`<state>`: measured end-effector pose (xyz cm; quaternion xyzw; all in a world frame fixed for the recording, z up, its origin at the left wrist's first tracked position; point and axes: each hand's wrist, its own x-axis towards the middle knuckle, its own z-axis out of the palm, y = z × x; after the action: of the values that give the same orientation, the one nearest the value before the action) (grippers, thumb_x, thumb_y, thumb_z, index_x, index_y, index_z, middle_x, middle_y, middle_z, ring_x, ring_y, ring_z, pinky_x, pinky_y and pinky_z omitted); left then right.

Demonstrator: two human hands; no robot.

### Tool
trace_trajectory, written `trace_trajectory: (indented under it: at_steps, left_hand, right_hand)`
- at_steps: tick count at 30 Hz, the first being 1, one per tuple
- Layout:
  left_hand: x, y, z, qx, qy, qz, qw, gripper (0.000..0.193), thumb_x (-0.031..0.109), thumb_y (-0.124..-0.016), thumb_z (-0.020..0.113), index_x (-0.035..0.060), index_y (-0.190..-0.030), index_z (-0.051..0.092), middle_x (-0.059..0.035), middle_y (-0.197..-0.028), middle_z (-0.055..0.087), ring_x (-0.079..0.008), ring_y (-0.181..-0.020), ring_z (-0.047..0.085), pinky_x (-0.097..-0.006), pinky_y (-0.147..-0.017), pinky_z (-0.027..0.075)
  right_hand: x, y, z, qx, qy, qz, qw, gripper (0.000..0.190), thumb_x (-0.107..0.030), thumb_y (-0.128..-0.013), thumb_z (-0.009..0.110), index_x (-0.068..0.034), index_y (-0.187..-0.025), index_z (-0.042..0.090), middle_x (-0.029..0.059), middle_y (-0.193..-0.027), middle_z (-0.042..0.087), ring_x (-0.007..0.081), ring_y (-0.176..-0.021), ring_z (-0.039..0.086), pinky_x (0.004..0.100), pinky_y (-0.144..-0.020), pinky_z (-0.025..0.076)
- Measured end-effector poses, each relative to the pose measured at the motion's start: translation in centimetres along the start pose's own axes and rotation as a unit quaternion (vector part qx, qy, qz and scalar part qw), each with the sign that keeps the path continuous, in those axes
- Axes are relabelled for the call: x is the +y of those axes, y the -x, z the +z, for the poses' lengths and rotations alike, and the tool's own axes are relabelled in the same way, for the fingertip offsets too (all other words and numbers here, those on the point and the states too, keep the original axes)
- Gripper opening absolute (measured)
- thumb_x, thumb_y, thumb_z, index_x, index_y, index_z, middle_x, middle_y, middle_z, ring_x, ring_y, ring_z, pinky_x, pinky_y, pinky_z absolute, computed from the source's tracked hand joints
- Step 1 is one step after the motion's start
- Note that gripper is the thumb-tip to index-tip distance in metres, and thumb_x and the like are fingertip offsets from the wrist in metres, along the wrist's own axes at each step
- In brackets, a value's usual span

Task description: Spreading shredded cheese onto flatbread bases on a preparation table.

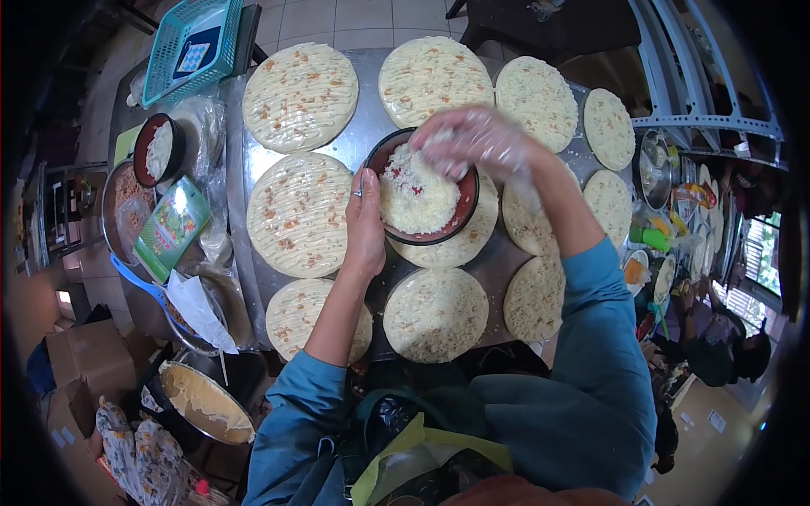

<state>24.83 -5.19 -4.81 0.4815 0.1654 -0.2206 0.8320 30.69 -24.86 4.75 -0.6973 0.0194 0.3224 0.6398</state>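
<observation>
My left hand (367, 221) grips the rim of a dark bowl (467, 218), red inside, at the middle of the view. Grated cheese (417, 199) lies heaped in it. My right hand (459, 142), in a clear plastic glove, is over the bowl's upper right edge, blurred, with its fingers curled around some of the grated cheese. Round flat dough bases stand in rows beneath and around. The upper left base (300, 98) and the middle left base (300, 215) bear cream lines and orange bits. Grated cheese covers the base below the bowl (436, 313).
At left are a teal basket (190, 50), a bowl of white shreds (158, 150), a pan of brown crumbs (130, 190) and a green packet (172, 224). A pot of pale cream (205, 401) stands lower left. Metal shelving (709, 123) and another person (715, 341) are at right.
</observation>
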Motion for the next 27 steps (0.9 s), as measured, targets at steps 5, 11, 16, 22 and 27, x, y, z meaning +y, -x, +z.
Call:
trace_trajectory:
  at_steps: [5, 11, 16, 22, 27]
  left_hand:
    - [0.5, 1.7, -1.1, -0.007, -0.02, -0.004, 1.0, 0.06, 0.04, -0.097, 0.043, -0.0025, -0.137, 0.032, -0.0113, -0.133, 0.042, -0.0167, -0.121, 0.039, -0.0296, -0.106, 0.026]
    - [0.6, 4.8, -2.9, 0.009, -0.017, -0.019, 1.0, 0.054, 0.043, -0.098, 0.037, 0.0018, -0.133, 0.038, -0.0093, -0.13, 0.046, -0.0174, -0.118, 0.045, -0.0332, -0.102, 0.036]
    - [1.6, 6.9, -3.3, 0.007, -0.006, -0.022, 1.0, 0.059, 0.048, -0.096, 0.036, 0.0022, -0.134, 0.038, -0.0109, -0.132, 0.046, -0.0198, -0.12, 0.045, -0.0351, -0.103, 0.035]
    - [1.2, 8.2, -4.7, 0.037, 0.001, -0.021, 0.999, 0.06, 0.048, -0.096, 0.035, 0.0024, -0.135, 0.037, -0.0111, -0.133, 0.046, -0.0206, -0.121, 0.045, -0.036, -0.103, 0.036]
    - [1.4, 8.9, -5.1, 0.036, 0.003, -0.028, 0.999, 0.059, 0.048, -0.097, 0.034, 0.0031, -0.135, 0.036, -0.0112, -0.133, 0.045, -0.0204, -0.121, 0.045, -0.0362, -0.104, 0.036]
  right_hand:
    - [2.5, -2.9, -9.4, 0.095, 0.127, -0.015, 0.987, 0.02, -0.017, -0.08, 0.071, -0.007, -0.097, 0.067, -0.0002, -0.088, 0.064, 0.0086, -0.079, 0.058, 0.0239, -0.065, 0.049]
    - [6.8, -8.5, -17.2, 0.178, 0.172, -0.068, 0.966, 0.014, -0.008, -0.08, 0.064, -0.007, -0.093, 0.069, 0.0034, -0.08, 0.065, 0.0095, -0.07, 0.059, 0.0239, -0.061, 0.048]
    - [6.9, -9.7, -17.7, 0.242, 0.275, -0.069, 0.928, 0.013, -0.014, -0.082, 0.062, -0.003, -0.084, 0.069, 0.0063, -0.073, 0.065, 0.0107, -0.06, 0.057, 0.0262, -0.055, 0.047]
    - [8.8, -5.9, -14.4, 0.185, 0.257, -0.083, 0.945, 0.019, -0.013, -0.083, 0.059, 0.003, -0.092, 0.065, 0.0053, -0.078, 0.063, 0.0117, -0.067, 0.055, 0.0266, -0.06, 0.045]
    - [10.6, -4.4, -10.9, 0.207, 0.391, -0.117, 0.889, 0.018, -0.016, -0.086, 0.058, -0.003, -0.095, 0.066, 0.0092, -0.076, 0.062, 0.0136, -0.07, 0.056, 0.0287, -0.065, 0.046]
